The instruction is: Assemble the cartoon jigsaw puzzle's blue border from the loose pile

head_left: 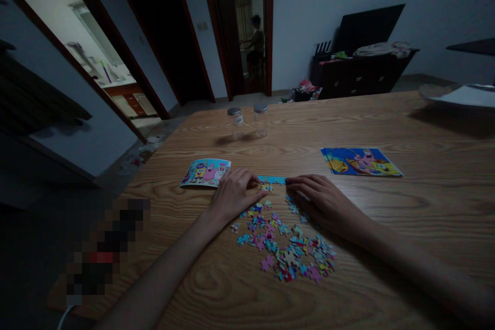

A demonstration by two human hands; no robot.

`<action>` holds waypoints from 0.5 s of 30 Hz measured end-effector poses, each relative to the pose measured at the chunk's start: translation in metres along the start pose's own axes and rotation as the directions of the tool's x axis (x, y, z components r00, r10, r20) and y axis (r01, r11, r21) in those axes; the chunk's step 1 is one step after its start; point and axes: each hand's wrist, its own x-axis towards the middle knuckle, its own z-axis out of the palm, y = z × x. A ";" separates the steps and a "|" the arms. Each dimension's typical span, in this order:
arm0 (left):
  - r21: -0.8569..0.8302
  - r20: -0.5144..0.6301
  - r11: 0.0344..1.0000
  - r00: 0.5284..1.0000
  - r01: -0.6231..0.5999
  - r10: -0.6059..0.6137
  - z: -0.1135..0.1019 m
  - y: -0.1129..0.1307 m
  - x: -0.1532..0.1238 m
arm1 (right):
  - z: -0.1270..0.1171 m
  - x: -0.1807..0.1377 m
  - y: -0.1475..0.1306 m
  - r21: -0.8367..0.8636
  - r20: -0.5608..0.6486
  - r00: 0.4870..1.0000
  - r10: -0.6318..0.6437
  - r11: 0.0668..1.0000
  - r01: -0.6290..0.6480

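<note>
A short joined strip of blue puzzle pieces (273, 180) lies on the wooden table (386, 129). My left hand (234, 195) rests at the strip's left end, fingers curled and pressed down on it. My right hand (323, 200) lies flat at its right end, fingertips touching the pieces. A heap of loose coloured puzzle pieces (288, 247) is spread just in front of both hands.
A cartoon picture card (206, 172) lies left of the strip and a second one (360, 161) to the right. Two small lidded jars (247, 121) stand further back. A plate (460, 95) sits at the far right. A person stands in the distant doorway (256, 41).
</note>
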 end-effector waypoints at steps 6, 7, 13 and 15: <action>0.001 -0.003 1.000 1.000 0.022 -0.022 0.001 0.001 0.001 | 0.001 -0.001 0.001 0.010 -0.003 1.000 0.003 1.000 -0.003; 0.001 -0.005 1.000 1.000 0.028 -0.028 0.001 0.001 0.001 | 0.001 -0.001 0.001 0.011 -0.003 1.000 0.003 1.000 -0.003; -0.036 -0.006 0.998 0.999 0.047 -0.047 0.004 0.002 0.000 | 0.000 0.000 -0.001 0.019 -0.014 1.000 0.001 1.000 -0.001; -0.054 -0.009 0.997 0.998 0.055 -0.056 0.005 0.003 0.000 | 0.000 0.001 -0.001 0.020 -0.006 1.000 0.007 1.000 -0.007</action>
